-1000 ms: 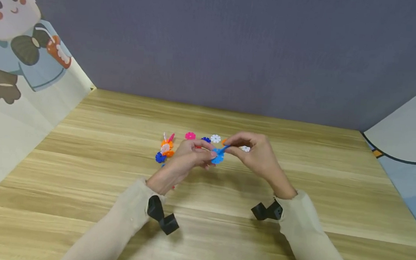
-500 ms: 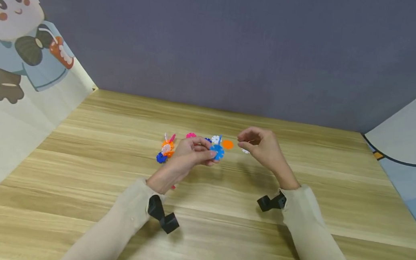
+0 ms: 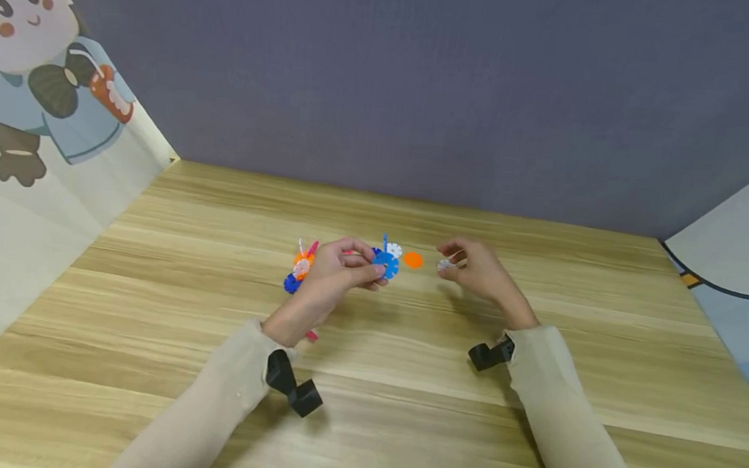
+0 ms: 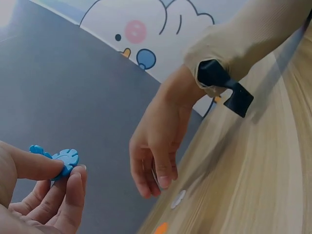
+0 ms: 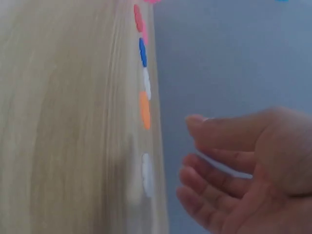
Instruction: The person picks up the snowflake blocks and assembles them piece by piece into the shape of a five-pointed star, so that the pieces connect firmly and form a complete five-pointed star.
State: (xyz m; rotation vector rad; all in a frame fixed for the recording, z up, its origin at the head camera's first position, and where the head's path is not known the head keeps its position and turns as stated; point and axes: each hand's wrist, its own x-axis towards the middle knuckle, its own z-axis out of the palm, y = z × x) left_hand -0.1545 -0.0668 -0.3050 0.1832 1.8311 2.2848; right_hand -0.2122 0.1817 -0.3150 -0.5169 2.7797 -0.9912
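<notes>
1. On my head feed, taking the joined blue discs (image 3: 385, 267) as the clock's centre, I have them held up off the bench (image 3: 400, 424) in the left hand (image 3: 329, 274). Its thumb and fingers pinch one disc, while the other stands edge-on toward twelve o'clock.
2. The right hand (image 3: 479, 270) sits at three o'clock. I see its fingers loosely bent and parted from the thumb, holding nothing.
3. Also at three o'clock, nearest that hand, I see a white disc (image 3: 444, 265). My right wrist feed shows it on the bench, apart from the fingers.
4. Between two and three o'clock, I find an orange disc (image 3: 413, 260) lying between the two hands.
5. Just beside my centre at one o'clock is a second white disc (image 3: 394, 250); a dark blue disc (image 3: 376, 251) at eleven is mostly hidden.
6. Out at nine o'clock, partly behind the left hand, I make out a multicoloured cluster (image 3: 303, 264) of orange, pink, white and blue pieces.
7. Between seven and eight o'clock, a red piece (image 3: 311, 336) shows beside the left wrist, too covered for me to tell its shape.
</notes>
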